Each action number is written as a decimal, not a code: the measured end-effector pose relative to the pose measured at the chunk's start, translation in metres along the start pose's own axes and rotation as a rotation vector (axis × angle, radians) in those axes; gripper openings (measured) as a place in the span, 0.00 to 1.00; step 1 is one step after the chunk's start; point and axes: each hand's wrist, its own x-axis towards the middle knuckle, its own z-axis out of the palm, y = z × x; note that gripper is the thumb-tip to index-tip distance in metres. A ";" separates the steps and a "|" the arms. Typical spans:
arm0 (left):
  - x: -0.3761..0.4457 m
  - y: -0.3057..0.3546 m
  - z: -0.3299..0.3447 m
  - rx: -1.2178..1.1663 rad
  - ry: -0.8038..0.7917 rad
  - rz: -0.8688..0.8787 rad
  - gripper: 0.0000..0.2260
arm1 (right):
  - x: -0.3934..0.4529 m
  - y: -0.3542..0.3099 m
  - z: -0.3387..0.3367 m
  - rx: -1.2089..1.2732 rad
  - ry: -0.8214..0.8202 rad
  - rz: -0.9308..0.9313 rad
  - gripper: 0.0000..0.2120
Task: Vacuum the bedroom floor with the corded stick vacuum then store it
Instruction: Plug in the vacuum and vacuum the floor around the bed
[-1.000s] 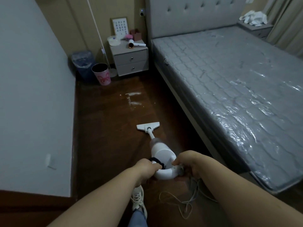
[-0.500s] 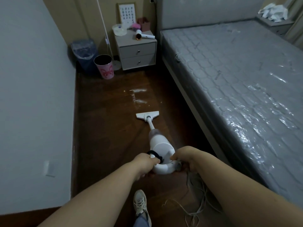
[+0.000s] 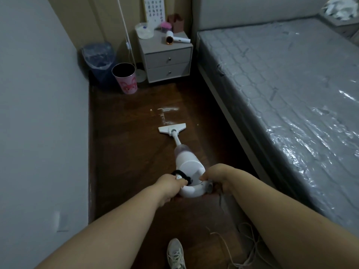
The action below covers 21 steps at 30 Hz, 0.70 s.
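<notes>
A white corded stick vacuum [image 3: 187, 164] leans forward over the dark wood floor [image 3: 120, 156]. Its flat floor head [image 3: 172, 128] lies on the boards just short of a patch of white powder [image 3: 167, 110]. My left hand [image 3: 171, 184] grips the left side of the looped handle, by a black strap. My right hand [image 3: 217, 176] grips the handle's right side. The white power cord [image 3: 246, 249] trails in loose loops on the floor under my right forearm.
A bed with a plastic-wrapped mattress [image 3: 281, 90] fills the right side. A grey wall [image 3: 38, 113] bounds the left. At the far end stand a two-drawer nightstand [image 3: 167, 61] with a hair dryer, a pink bin [image 3: 125, 78] and a blue-lined bin [image 3: 98, 59]. My shoe [image 3: 175, 253] is below.
The vacuum head has slid forward along the floor toward the white powder. I have stepped forward with it, so the nightstand and bins look closer. Both hands keep their hold on the handle.
</notes>
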 end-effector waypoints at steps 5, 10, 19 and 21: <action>-0.002 -0.011 -0.003 -0.035 -0.001 -0.005 0.19 | 0.002 0.006 0.010 -0.016 -0.002 -0.019 0.20; -0.020 -0.036 0.017 -0.023 -0.013 0.008 0.19 | -0.022 0.038 0.014 0.041 -0.024 0.026 0.20; -0.098 -0.127 0.109 -0.084 -0.004 0.018 0.16 | -0.090 0.167 0.025 0.039 -0.108 -0.005 0.10; -0.120 -0.155 0.140 -0.079 0.000 0.012 0.15 | -0.109 0.206 0.027 0.012 -0.118 -0.004 0.12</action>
